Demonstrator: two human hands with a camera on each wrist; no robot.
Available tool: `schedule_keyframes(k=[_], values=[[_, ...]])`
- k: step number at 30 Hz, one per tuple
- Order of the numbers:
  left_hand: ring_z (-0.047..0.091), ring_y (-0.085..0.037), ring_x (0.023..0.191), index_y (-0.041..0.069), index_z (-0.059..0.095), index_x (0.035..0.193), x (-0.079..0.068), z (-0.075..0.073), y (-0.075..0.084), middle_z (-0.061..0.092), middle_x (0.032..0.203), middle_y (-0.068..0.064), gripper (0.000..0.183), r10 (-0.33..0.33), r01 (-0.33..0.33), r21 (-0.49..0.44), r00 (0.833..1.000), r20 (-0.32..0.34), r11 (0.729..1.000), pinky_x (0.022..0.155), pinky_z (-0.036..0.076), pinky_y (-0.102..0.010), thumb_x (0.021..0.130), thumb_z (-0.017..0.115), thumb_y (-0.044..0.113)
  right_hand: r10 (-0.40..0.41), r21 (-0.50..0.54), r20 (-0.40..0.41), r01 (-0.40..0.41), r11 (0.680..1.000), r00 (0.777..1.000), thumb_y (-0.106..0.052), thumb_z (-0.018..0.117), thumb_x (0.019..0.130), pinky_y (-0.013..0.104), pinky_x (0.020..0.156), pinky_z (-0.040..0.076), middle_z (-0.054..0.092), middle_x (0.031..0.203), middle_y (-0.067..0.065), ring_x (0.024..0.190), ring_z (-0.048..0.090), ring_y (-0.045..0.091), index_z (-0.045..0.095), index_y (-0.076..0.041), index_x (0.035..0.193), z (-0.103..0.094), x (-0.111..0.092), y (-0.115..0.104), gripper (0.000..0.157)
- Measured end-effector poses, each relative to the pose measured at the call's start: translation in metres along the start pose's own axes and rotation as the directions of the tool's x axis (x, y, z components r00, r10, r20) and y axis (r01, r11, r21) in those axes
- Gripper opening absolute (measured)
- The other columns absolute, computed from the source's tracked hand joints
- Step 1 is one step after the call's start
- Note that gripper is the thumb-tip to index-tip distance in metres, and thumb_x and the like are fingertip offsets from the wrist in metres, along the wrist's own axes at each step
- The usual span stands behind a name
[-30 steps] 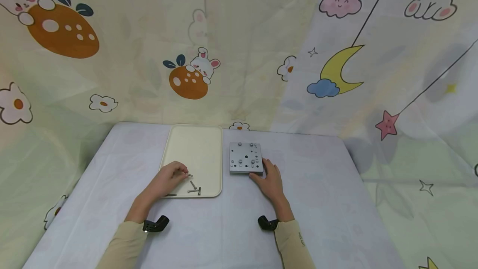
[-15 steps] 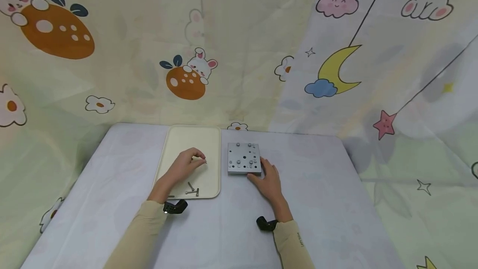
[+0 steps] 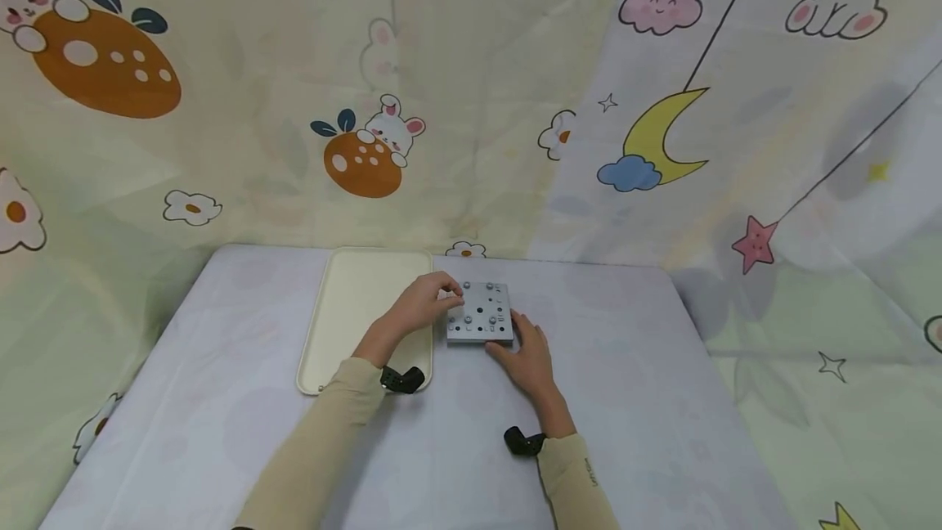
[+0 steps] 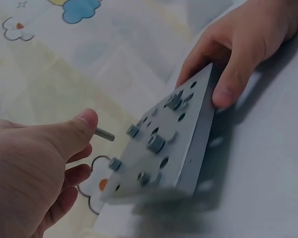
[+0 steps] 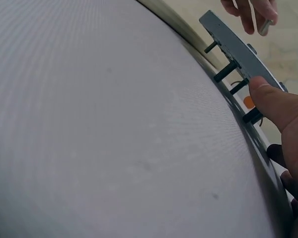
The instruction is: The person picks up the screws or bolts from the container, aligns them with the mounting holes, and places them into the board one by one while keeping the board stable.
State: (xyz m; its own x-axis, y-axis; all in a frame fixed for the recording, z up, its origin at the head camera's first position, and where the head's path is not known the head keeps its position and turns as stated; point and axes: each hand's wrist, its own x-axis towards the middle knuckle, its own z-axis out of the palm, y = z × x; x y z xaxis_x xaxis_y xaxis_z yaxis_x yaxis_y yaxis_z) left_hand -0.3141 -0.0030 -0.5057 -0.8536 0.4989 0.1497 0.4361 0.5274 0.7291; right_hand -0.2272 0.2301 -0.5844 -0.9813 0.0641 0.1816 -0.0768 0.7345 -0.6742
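Observation:
My left hand [image 3: 418,306] is over the left edge of a grey metal plate [image 3: 478,334], pinching a bolt [image 4: 105,134] between thumb and fingers. In the left wrist view the bolt's threaded end points at the plate's face, apart from it. The plate has several holes, some with socket-head bolts [image 4: 156,143] standing in them. Threaded shanks [image 5: 226,71] stick out below it in the right wrist view. My right hand [image 3: 528,360] grips the plate at its near right corner, thumb [image 5: 268,96] on the near side edge.
A cream tray [image 3: 353,276] lies left of the plate on the white-covered table [image 3: 618,366]. My left forearm hides the tray's near part, where loose bolts lay earlier. A printed cloth [image 3: 471,145] hangs behind the table.
My left hand has picked the bolt up from the tray and carried it right and away from me to the plate. My right hand stays at the plate's corner.

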Motion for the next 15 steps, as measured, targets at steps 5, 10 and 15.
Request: schedule_keyframes(k=[5, 10, 15], values=[[0.058, -0.020, 0.105, 0.017, 0.068, 0.096, 0.016, 0.012, 0.013, 0.064, 0.106, 0.001, 0.008, 0.013, -0.013, -0.005, 1.000, 0.010, 1.000, 0.090, 0.047, -0.041, 0.092, 0.069, 0.024, -0.010, -0.012, 0.002, 0.010, 1.000, 1.000, -0.050, 0.073, 0.083, 0.039, 0.116, 0.010, 0.043, 0.147, 0.012, 0.138, 0.034, 0.026, 0.041, -0.008, 0.146, 0.000, 0.003, 0.001, 0.083], [0.058, -0.017, 0.105, 0.016, 0.068, 0.098, 0.029, 0.026, 0.020, 0.064, 0.107, 0.002, 0.010, 0.030, -0.030, -0.013, 0.998, 0.058, 0.999, 0.091, 0.047, -0.038, 0.094, 0.067, 0.025, -0.009, -0.019, 0.002, 0.009, 1.000, 1.000, -0.051, 0.073, 0.083, 0.040, 0.115, 0.011, 0.043, 0.147, 0.013, 0.138, 0.034, 0.027, 0.042, -0.007, 0.146, 0.000, 0.003, 0.003, 0.083], [0.058, -0.014, 0.100, 0.016, 0.068, 0.098, 0.036, 0.037, 0.025, 0.064, 0.104, 0.003, 0.009, 0.030, -0.028, -0.019, 0.995, 0.094, 0.999, 0.084, 0.048, -0.033, 0.094, 0.067, 0.024, 0.002, -0.024, 0.012, -0.002, 1.000, 1.000, -0.050, 0.073, 0.083, 0.039, 0.116, 0.011, 0.043, 0.147, 0.013, 0.138, 0.034, 0.026, 0.042, -0.006, 0.146, -0.001, 0.001, 0.003, 0.083]])
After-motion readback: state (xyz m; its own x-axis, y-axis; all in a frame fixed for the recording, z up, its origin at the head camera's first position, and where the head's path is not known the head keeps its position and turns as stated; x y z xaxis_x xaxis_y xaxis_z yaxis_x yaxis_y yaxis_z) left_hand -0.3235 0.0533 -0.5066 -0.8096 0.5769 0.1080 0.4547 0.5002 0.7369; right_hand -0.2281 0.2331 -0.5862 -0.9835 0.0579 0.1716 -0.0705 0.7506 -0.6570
